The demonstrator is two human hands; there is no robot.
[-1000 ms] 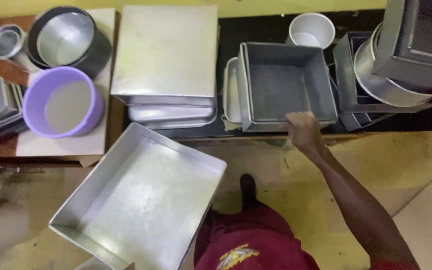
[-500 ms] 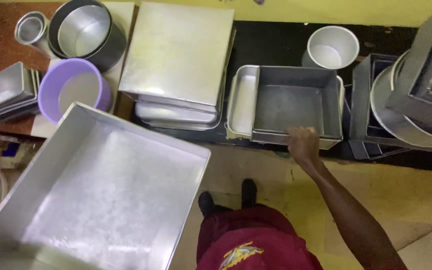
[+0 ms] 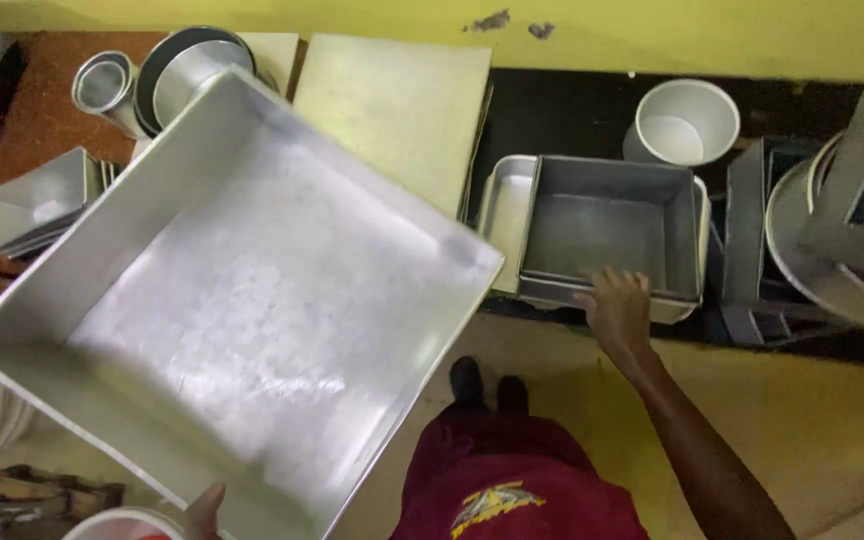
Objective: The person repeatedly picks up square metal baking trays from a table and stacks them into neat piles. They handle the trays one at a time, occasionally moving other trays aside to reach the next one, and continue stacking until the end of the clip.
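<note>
The right hand (image 3: 617, 312) grips the near rim of the square pan (image 3: 607, 222); the left hand (image 3: 202, 512) holds the large tray (image 3: 242, 300) from beneath, fingers hidden.

Maroon shirt (image 3: 512, 480) (yellow printed emblem), dark shoes (image 3: 487, 385), bare forearms.

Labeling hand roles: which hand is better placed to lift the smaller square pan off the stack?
Right. The right hand is on the near rim of the square pan; the left hand is busy holding up the big tray.
</note>
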